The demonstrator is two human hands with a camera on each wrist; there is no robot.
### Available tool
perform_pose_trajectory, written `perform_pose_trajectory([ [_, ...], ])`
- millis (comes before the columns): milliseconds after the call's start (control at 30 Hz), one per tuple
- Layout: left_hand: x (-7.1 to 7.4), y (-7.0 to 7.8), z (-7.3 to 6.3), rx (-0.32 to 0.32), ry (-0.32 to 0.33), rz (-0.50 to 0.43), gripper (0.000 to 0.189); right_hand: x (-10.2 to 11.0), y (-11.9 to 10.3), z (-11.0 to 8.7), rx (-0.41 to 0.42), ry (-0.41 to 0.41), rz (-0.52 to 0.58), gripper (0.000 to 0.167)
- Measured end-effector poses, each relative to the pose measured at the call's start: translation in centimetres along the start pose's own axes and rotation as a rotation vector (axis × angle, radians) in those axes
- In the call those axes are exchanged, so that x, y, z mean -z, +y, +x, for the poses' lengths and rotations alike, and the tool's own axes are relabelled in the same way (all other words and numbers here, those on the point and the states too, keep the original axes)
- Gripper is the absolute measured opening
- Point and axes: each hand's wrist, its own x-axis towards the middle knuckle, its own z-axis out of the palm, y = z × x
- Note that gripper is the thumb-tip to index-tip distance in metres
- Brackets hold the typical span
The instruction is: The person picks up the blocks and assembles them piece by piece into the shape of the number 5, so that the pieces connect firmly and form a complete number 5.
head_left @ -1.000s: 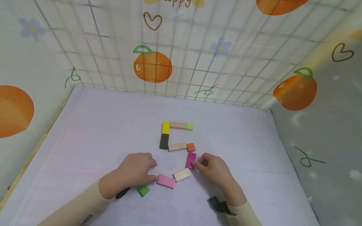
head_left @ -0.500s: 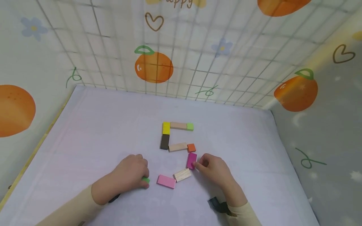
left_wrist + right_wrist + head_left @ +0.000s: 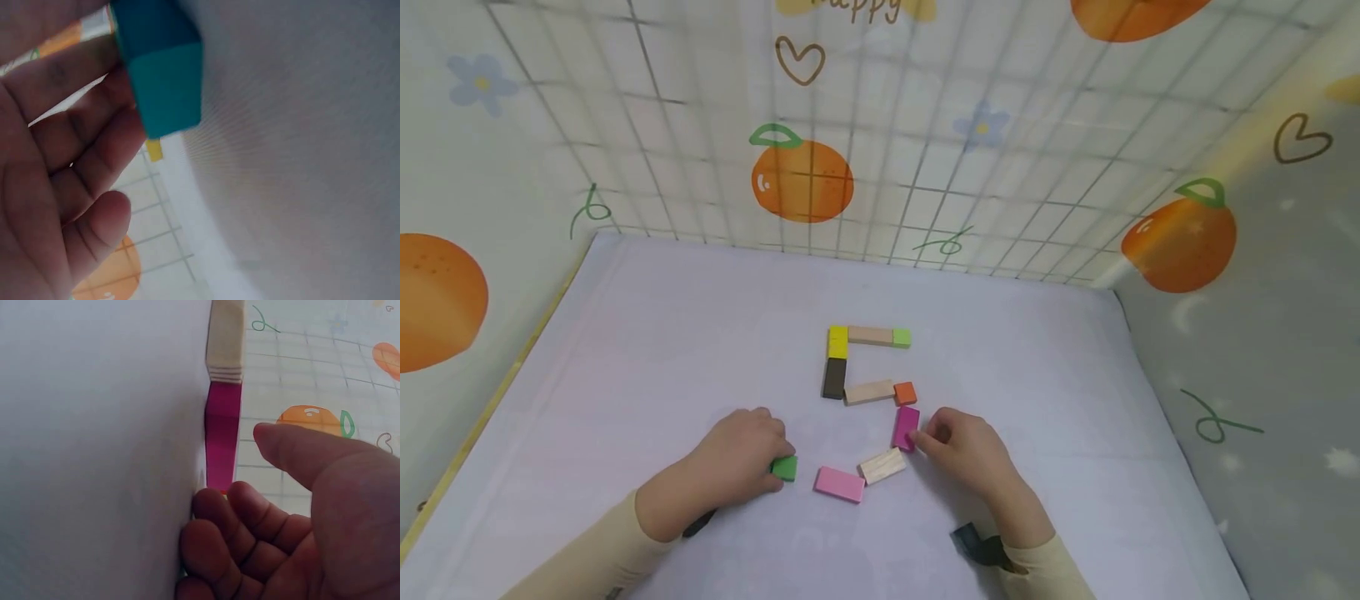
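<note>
My left hand pinches a green block between thumb and fingers, low over the table left of the pink block. In the left wrist view the green block looks teal and sits at the fingertips. My right hand rests beside the magenta block, its thumb tip overlapping that block's edge in the head view. In the right wrist view its fingers are loosely curled beside the magenta block with nothing between them. A pale wooden block links the magenta and pink blocks.
Farther back, the row continues through an orange cube, a wooden block, a dark brown block, a yellow block, another wooden block and a light green cube. A patterned curtain over a grid stands behind.
My left hand has moved left from the pink block and taken hold of the green block, which now sits slightly farther back. My right hand has stayed by the magenta block.
</note>
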Motion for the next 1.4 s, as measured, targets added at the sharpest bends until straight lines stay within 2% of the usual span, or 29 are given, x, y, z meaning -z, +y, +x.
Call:
perform_pose_trajectory([
  [133,-0.2,0.0,0.2,0.025,0.054,0.024,0.029,0.0,0.0,0.0,0.003,0.003,0.000,0.024],
  [367,-0.1,0.1,0.5,0.129,0.097,0.091,0.040,0.2,-0.1,-0.2,0.006,0.001,0.004,0.024],
  [433,0.0,0.1,0.5,0.149,0.102,0.107,0.039,0.2,-0.1,-0.2,0.004,-0.001,0.005,0.024],
  [633,0.1,0.5,0.2,0.150,0.106,0.026,0.020,0.0,0.0,-0.1,0.004,-0.003,0.004,0.024],
  [833,0.0,0.7,0.4,0.170,0.117,-0.049,0.017,0.0,0.0,-0.1,0.011,0.002,-0.004,0.024],
  [1067,-0.2,0.7,1.0,0.177,0.102,-0.036,0.021,0.0,-0.1,-0.1,-0.002,-0.001,-0.007,0.024],
  [1267,-0.3,1.0,1.1,0.164,0.120,-0.040,0.018,0.0,-0.1,-0.1,-0.007,-0.004,-0.004,0.025],
  [1400,-0.1,1.3,1.1,0.160,0.095,-0.056,0.019,0.0,0.0,-0.1,-0.008,-0.007,-0.001,0.025],
])
